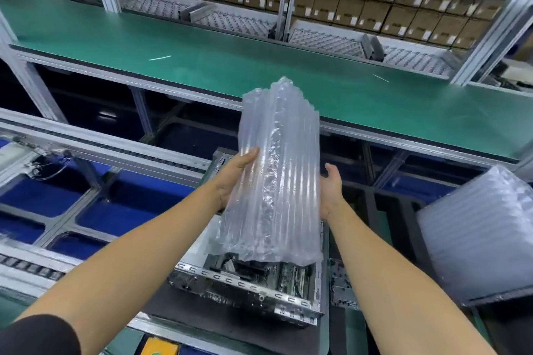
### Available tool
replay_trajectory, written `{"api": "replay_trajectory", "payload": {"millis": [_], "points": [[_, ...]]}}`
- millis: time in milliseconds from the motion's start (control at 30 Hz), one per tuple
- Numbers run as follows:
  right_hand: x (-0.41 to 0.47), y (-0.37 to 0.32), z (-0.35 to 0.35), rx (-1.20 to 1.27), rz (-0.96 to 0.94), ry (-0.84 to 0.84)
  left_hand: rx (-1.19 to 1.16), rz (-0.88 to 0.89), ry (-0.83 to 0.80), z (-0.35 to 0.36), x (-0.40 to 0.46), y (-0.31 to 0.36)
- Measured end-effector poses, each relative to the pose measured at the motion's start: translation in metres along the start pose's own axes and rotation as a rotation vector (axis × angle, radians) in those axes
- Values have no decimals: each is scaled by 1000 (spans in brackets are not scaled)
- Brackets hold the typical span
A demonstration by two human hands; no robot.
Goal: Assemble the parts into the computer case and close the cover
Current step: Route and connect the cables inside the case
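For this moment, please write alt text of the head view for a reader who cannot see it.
Two bare hands, left hand and right hand, hold a clear air-column cushion between them above an open computer case with its board exposed. A green workbench lies beyond; another air cushion sits at right.

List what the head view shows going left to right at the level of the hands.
Blue bins → left hand → air-column cushion held between both hands → right hand → second air cushion at the right edge.
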State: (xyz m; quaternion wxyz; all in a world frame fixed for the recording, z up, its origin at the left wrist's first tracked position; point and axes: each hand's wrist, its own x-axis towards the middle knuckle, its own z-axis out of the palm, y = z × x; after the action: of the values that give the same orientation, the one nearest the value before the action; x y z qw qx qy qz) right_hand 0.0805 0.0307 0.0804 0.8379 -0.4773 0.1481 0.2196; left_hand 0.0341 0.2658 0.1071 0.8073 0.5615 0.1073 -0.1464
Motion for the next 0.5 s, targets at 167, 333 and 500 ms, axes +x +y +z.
{"api": "replay_trajectory", "payload": {"millis": [167,333,500], "points": [[-6,2,-25,-185,43,-21,311,37,133,-46,2,-6],[-5,-2,-5,-676,-211,44,543,53,244,-49,8,-15],[-8,8,58,-1071,-127,-295,238,-111,46,-3,-3,-29]]}}
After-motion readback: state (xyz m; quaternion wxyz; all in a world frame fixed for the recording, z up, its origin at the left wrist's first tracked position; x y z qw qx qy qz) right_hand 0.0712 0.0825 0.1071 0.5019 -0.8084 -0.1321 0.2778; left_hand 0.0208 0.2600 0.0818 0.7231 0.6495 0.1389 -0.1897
